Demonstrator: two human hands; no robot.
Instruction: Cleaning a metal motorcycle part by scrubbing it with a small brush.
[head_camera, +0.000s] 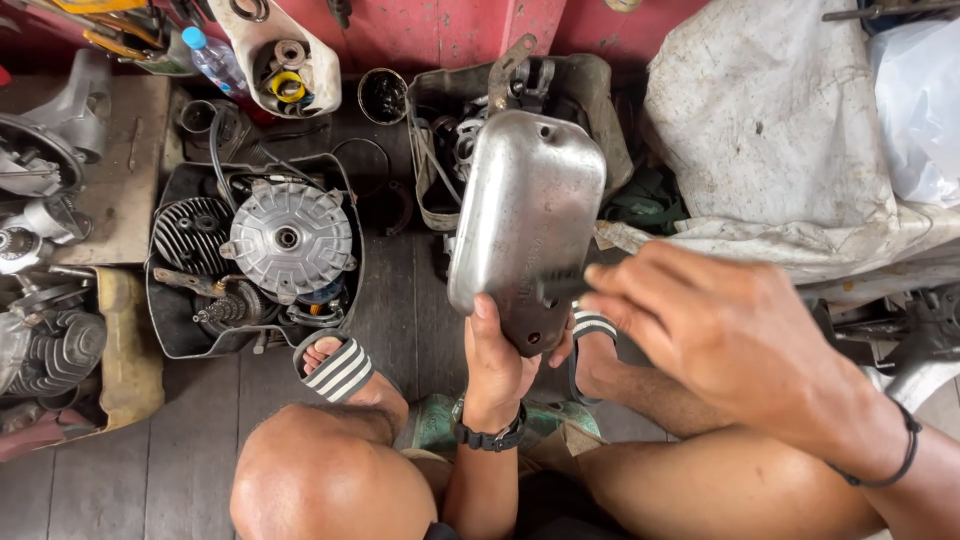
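The lower end of a rounded metal cover (527, 215) was clamped in the grip of the left hand (497, 365), the thumb laid up its face and the fingers wrapped behind the edge. The cover was held upright in the air above the wooden floor (400, 300), between the knees, with its curved, dull silver face turned up toward the camera. The right hand (715, 330) was closed on a small dark tool (560, 287), too blurred to be told apart, whose tip was set against the cover's lower right edge.

The cover was judged to be stiff pressed sheet metal, fairly light for its bulk, since it was carried by one hand at one end. Its smooth, worn surface was judged likely to be greasy and slippery, so a hold around the rim, not on the domed face, would be the surer one. The edges might be sharp.

Further out, a finned engine with a round flywheel (288, 240) lay in a black tray (170, 325) to the left, and a dirty white cloth (770, 130) was spread at the right.
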